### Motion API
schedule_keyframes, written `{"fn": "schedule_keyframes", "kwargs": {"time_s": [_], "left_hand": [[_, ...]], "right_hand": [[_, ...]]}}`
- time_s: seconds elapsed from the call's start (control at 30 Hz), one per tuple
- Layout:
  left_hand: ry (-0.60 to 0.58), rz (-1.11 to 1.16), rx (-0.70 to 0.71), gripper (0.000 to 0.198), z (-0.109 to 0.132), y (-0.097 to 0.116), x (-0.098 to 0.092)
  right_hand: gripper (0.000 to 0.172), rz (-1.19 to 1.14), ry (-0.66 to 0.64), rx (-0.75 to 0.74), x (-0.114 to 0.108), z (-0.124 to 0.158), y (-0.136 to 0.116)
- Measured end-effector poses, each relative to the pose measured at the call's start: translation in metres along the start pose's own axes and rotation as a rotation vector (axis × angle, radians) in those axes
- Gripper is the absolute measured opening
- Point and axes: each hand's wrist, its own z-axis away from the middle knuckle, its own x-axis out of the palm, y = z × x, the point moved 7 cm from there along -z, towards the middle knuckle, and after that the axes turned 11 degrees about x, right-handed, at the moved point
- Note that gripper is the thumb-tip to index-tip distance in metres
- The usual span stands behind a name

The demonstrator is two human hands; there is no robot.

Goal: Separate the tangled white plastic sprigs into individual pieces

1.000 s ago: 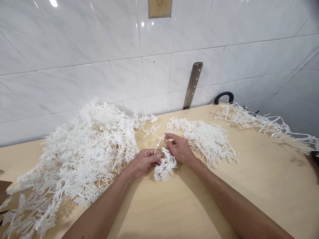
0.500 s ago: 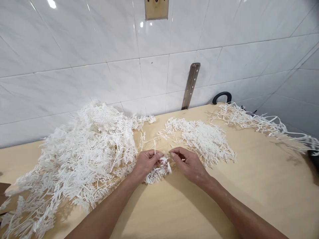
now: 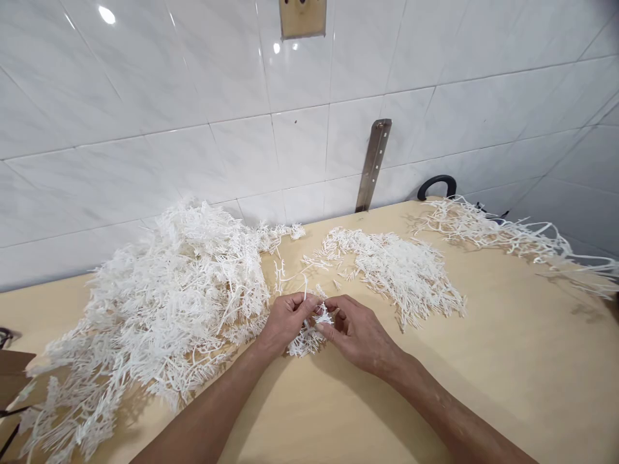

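Observation:
My left hand [image 3: 289,320] pinches the stem of a white, branching plastic sprig [image 3: 323,316] between thumb and forefinger. Opposite it, my right hand [image 3: 355,328] has its thumb and forefinger around the sprig's spiky tip. The two hands are almost touching. Below them lies a small clump of the same white pieces [image 3: 304,343], partly hidden by my fingers. To the left of my left hand rises a large tangled heap of white sprigs [image 3: 184,303]. Beyond my right hand spreads a flatter pile of short white pieces [image 3: 403,270].
Bare white stems [image 3: 498,229] lie at the right rear of the wooden table [image 3: 522,341]. Behind them is a black curved handle [image 3: 438,183]. A metal strip [image 3: 373,164] leans on the tiled wall [image 3: 232,71]. A brown object [image 3: 14,374] sits at the left edge.
My right hand has moved left to the sprig, and its thumb and forefinger now surround the tip. My left hand keeps its pinch. The view has shifted slightly.

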Motion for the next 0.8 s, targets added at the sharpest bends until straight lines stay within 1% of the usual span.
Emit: {"fn": "schedule_keyframes", "kwargs": {"time_s": [0.13, 0.2, 0.23, 0.3, 0.37, 0.43, 0.5, 0.6, 0.73, 0.8], "left_hand": [[-0.008, 0.117, -0.014, 0.039, 0.000, -0.003, -0.002], [-0.025, 0.177, -0.049, 0.038, 0.000, -0.007, -0.004], [-0.043, 0.205, -0.066, 0.037, 0.001, -0.009, -0.005], [-0.085, 0.250, -0.099, 0.037, 0.001, -0.011, -0.006], [-0.125, 0.269, -0.138, 0.037, 0.001, -0.012, -0.006], [-0.158, 0.255, -0.167, 0.035, 0.002, -0.012, -0.006], [-0.171, 0.233, -0.178, 0.032, 0.001, -0.010, -0.005], [-0.150, 0.214, -0.155, 0.030, 0.000, -0.007, -0.005], [-0.131, 0.219, -0.115, 0.035, -0.001, -0.005, -0.004], [-0.109, 0.258, -0.126, 0.038, -0.001, -0.006, -0.004]], "right_hand": [[0.035, -0.171, -0.059, 0.034, -0.002, 0.000, 0.000], [0.037, -0.270, -0.089, 0.103, -0.004, -0.002, 0.008], [0.038, -0.316, -0.084, 0.145, -0.006, -0.004, 0.013], [0.041, -0.383, -0.033, 0.214, -0.014, -0.008, 0.024], [0.041, -0.421, 0.028, 0.246, -0.023, -0.012, 0.032], [0.040, -0.433, 0.030, 0.258, -0.026, -0.015, 0.036], [0.040, -0.429, -0.016, 0.260, -0.024, -0.016, 0.035], [0.044, -0.430, -0.113, 0.263, -0.015, -0.014, 0.031], [0.044, -0.463, -0.270, 0.236, -0.001, -0.011, 0.025], [0.043, -0.479, -0.289, 0.240, 0.002, -0.011, 0.026]]}}
